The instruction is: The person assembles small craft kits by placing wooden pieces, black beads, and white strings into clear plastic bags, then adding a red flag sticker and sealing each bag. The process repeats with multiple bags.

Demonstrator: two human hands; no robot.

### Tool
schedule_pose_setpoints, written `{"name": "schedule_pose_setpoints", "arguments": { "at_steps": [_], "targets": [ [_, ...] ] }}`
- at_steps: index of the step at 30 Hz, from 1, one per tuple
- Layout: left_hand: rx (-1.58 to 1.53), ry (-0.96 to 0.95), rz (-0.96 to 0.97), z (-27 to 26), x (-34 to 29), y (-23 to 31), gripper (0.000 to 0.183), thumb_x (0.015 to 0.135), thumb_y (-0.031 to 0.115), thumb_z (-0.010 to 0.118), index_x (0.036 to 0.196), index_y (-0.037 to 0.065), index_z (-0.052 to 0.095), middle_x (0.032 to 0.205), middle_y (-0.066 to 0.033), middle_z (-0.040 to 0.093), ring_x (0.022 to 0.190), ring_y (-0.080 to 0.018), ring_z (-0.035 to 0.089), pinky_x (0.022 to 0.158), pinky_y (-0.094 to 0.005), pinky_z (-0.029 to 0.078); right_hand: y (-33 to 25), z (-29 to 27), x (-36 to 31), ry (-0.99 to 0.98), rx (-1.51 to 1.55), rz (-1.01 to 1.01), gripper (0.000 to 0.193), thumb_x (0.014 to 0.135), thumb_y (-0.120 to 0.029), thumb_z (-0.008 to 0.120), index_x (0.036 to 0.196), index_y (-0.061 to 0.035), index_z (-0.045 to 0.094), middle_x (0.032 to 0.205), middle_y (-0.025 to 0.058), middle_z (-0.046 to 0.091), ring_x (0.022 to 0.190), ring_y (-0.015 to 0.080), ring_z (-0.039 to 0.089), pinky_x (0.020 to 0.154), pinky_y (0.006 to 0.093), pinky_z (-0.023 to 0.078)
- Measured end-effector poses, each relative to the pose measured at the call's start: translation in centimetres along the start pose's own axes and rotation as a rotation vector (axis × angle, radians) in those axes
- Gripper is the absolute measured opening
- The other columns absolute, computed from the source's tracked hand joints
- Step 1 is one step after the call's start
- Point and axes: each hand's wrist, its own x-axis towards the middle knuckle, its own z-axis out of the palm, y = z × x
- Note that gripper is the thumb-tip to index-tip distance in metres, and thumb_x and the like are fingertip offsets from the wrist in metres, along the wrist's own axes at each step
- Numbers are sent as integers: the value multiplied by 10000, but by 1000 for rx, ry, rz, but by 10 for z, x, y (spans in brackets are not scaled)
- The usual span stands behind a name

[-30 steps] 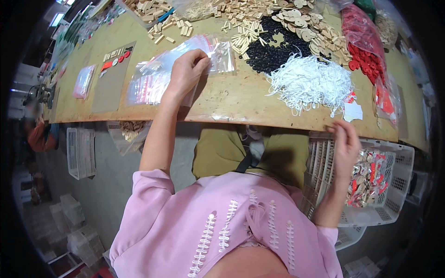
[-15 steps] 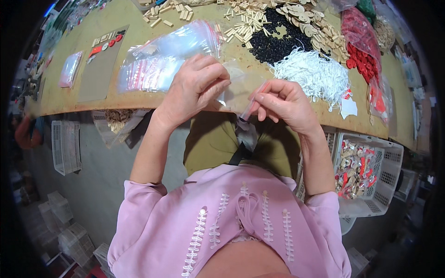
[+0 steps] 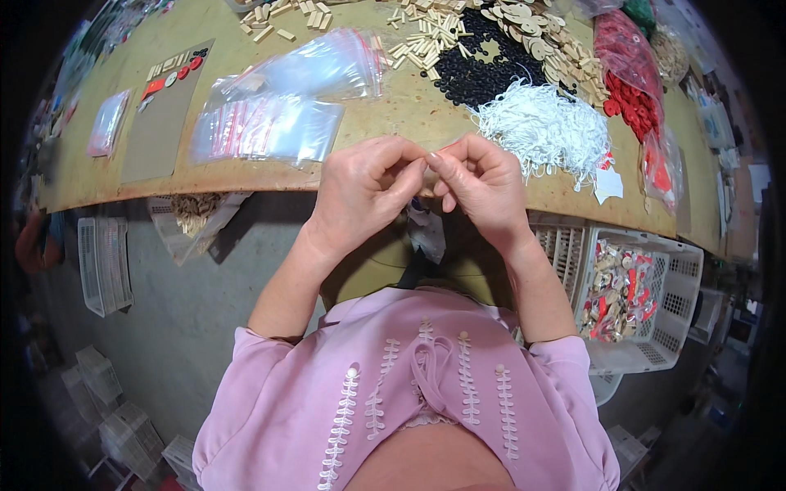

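At the table's (image 3: pixel 401 110) near edge, the left hand (image 3: pixel 368 188) and right hand (image 3: pixel 483 184) meet with pinched fingertips, whatever is between them hard to make out. Clear bags (image 3: pixel 270 127) lie left; white cords (image 3: pixel 542 135) lie right.

The left hand (image 3: pixel 360 194) has moved off the pile of clear zip bags (image 3: pixel 270 127), and the right hand (image 3: pixel 489 186) has come up from near the white basket (image 3: pixel 679 299). Apart half a second ago, their fingertips now meet by the near edge of the desk (image 3: pixel 237 178).
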Motion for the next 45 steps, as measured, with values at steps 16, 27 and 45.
{"name": "schedule_pose_setpoints", "arguments": {
  "at_steps": [16,27,45],
  "targets": [
    [384,-139,482,-42,-4,-14,113,833,98,763,866,66,659,747,-82,595,650,-275,600,581,-387,481,-19,-1,11,-12,-187,-251,59,959,-69,661,912,-34,652,802,66,689,583,145,609,508,276,470],
    [148,-228,125,-116,45,-18,221,939,50,669,1155,53,715,974,-84,711,867,-166,682,755,-314,546,-45,-4,66,-476,-762,-794,96,855,-53,696,950,-62,687,886,110,644,859,314,663,721,393,537],
    [1141,85,-277,-182,177,-175,318,858,367,785,974,71,763,1023,-141,752,919,-256,730,793,-364,547,-20,-16,126,-375,-451,-776,99,901,-13,660,999,-21,674,924,140,629,869,324,637,770,384,521]
  ]
}}
